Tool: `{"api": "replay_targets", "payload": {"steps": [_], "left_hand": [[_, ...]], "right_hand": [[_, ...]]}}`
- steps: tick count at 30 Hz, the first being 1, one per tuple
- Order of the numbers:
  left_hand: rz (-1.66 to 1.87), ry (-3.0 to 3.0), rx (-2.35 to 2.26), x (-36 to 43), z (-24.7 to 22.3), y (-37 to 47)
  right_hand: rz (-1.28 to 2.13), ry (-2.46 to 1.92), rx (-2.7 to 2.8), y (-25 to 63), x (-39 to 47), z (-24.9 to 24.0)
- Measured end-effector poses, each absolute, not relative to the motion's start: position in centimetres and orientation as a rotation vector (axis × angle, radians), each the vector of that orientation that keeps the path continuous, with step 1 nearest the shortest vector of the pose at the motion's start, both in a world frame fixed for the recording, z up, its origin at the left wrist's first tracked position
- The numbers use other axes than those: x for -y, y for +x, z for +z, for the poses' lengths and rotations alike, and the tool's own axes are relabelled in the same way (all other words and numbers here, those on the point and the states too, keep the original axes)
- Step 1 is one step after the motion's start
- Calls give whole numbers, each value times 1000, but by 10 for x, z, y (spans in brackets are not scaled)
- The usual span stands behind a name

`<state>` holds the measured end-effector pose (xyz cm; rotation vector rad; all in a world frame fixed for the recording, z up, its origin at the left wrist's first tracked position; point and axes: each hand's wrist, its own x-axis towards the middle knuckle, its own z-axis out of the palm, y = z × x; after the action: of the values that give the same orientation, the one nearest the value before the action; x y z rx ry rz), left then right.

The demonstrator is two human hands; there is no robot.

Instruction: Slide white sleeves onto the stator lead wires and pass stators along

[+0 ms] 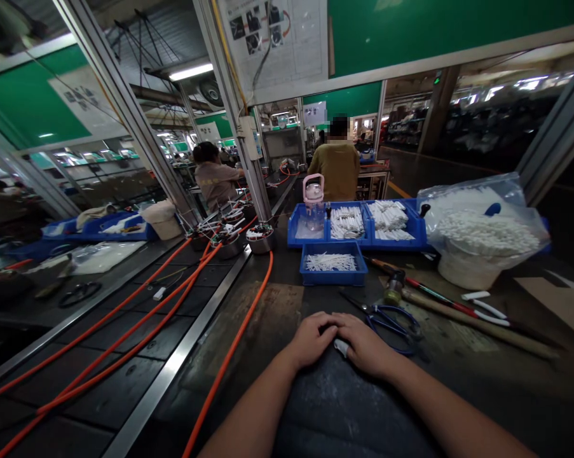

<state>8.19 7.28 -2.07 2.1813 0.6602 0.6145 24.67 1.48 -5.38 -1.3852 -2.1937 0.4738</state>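
My left hand (311, 340) and my right hand (363, 343) rest together at the near side of the dark worktop (267, 318), fingertips meeting. The left fingers curve loosely, with a gap between thumb and index finger. A small white piece (341, 347) sits at my right thumb; it looks like a wrap, but I cannot tell for sure. Neither hand visibly grips anything. Just beyond my right hand lie blue-handled scissors (394, 321). Ahead of both hands stands a small blue tray (333, 278) of thin white sticks.
Blue bins (358, 242) hold white tubes and a pink-handled clear bottle (314, 203). Right are a hammer (477, 323) and a bag-lined bucket (472, 267). Orange hoses (229, 356) and wired round parts (259, 238) are left. Two people (334, 168) (215, 178) work ahead.
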Motion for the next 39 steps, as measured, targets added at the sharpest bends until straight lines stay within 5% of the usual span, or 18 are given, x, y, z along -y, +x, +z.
{"api": "replay_targets", "payload": {"steps": [39], "left_hand": [[621, 2156, -644, -74, -20, 81]], "right_hand": [[500, -1423, 2186, 241, -12, -42]]}}
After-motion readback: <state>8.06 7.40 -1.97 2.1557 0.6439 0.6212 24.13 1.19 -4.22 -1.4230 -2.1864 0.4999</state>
